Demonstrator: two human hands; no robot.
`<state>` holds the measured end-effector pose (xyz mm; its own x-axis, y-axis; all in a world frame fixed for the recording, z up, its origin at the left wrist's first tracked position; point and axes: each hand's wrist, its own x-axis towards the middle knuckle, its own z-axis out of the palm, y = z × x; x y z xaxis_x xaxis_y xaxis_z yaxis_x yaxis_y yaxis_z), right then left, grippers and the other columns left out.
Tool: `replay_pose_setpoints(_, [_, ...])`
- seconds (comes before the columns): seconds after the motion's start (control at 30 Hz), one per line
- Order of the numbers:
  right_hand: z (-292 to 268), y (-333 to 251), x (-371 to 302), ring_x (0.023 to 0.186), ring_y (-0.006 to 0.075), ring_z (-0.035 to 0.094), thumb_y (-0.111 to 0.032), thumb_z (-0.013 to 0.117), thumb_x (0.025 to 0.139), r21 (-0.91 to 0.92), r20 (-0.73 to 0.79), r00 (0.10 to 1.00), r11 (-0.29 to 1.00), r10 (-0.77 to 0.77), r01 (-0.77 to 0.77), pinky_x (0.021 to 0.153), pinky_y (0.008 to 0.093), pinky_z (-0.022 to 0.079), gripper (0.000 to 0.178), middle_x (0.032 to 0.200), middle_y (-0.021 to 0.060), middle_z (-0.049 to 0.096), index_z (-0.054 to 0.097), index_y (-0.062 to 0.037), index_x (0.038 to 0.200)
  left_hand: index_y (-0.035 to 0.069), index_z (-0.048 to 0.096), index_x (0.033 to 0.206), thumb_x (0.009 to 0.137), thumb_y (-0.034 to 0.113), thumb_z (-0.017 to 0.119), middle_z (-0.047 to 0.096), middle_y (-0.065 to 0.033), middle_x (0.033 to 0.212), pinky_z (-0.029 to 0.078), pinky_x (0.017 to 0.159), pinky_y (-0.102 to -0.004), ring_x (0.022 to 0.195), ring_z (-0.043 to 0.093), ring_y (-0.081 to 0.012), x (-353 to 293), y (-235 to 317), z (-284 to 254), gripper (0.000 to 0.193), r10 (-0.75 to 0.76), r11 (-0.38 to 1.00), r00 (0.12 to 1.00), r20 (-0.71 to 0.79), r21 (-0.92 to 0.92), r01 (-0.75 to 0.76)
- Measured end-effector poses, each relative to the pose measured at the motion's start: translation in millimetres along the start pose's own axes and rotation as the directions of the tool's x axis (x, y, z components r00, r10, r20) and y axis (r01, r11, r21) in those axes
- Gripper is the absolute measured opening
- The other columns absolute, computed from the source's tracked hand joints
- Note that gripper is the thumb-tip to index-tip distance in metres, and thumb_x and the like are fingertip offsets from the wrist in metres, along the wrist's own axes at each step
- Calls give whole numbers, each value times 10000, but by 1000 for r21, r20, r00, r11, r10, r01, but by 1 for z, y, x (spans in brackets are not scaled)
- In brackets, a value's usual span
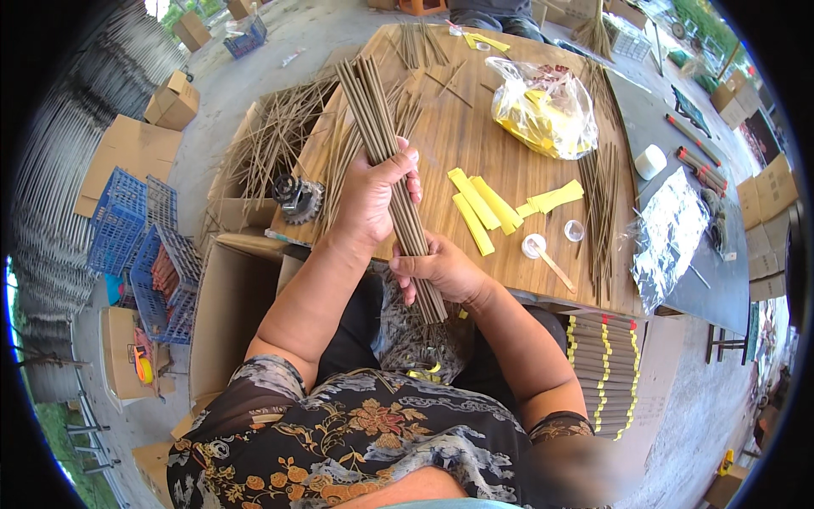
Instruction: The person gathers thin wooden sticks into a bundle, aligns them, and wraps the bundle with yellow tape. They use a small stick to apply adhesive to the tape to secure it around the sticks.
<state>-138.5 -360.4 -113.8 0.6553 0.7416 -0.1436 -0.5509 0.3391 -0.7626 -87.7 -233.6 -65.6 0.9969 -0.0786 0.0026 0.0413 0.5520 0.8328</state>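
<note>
A thick bundle of thin brown sticks [370, 110] slants over the near edge of the wooden table [441, 153]. Wrapped round its middle, my left hand [373, 191] grips it from the left side. Lower down, my right hand [437, 270] closes round the same bundle near its bottom end. To the right of my hands lie several yellow paper strips [481, 204]. Beside them stand a small white pot [533, 246] with a flat wooden stick [555, 270] resting in it, and a clear round lid [574, 231].
A clear bag of yellow strips [543, 114] sits further back. Loose sticks [602, 220] line the table's right side; a box of sticks [271, 136] and a dark geared metal part [297, 199] are left. Banded bundles [604, 365] lie below right. Someone [496, 17] sits opposite.
</note>
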Motion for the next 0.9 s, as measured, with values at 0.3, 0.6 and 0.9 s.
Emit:
replay_pose_setpoints(0.3, [-3, 0, 0, 439, 85, 464, -150, 610, 814, -312, -113, 987, 947, -112, 72, 401, 209, 383, 200, 603, 6, 482, 438, -50, 835, 43, 476, 977, 783, 112, 625, 558, -81, 743, 484, 535, -295, 603, 560, -165, -1, 9, 6, 254, 135, 986, 990, 35, 91, -138])
replay_pose_setpoints(0.6, [-2, -4, -6, 437, 80, 462, -117, 615, 803, -186, 19, 997, 980, -69, 71, 412, 206, 386, 176, 602, 0, 484, 451, -58, 830, 29, 446, 1108, 831, 137, 566, 583, -118, 906, 516, 699, -337, 795, 596, -206, 7, 43, 17, 320, 265, 962, 958, 108, 45, -271])
replay_pose_setpoints(0.9, [-1, -7, -12, 470, 71, 476, -126, 615, 797, -288, -70, 989, 952, -130, 105, 442, 193, 396, 163, 615, -6, 486, 463, -66, 805, 88, 490, 1204, 795, 206, 635, 475, -121, 1000, 440, 763, -306, 932, 475, -201, 17, 71, -2, 450, 700, -220, 557, 447, 877, -428])
